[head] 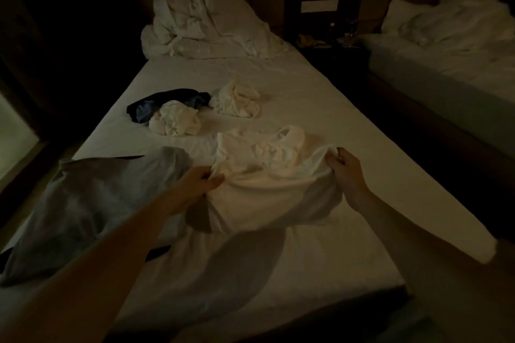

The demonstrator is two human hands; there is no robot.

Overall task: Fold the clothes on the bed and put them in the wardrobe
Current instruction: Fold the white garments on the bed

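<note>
Dim room, both bare forearms reach out over the bed (320,108). Far left, a grey garment (92,203) lies spread on the near corner. The left hand (199,185) comes in low, fingers and thumb curled, pinching the left edge of a white shirt (267,186). The shirt is stretched between the two hands, its upper part bunched on the sheet. The right hand (347,172) is raised a little, fingers pinching the shirt's right edge. Beyond lie a dark garment (156,104), two crumpled pale garments (175,121) (238,101) and a heaped duvet (206,22).
</note>
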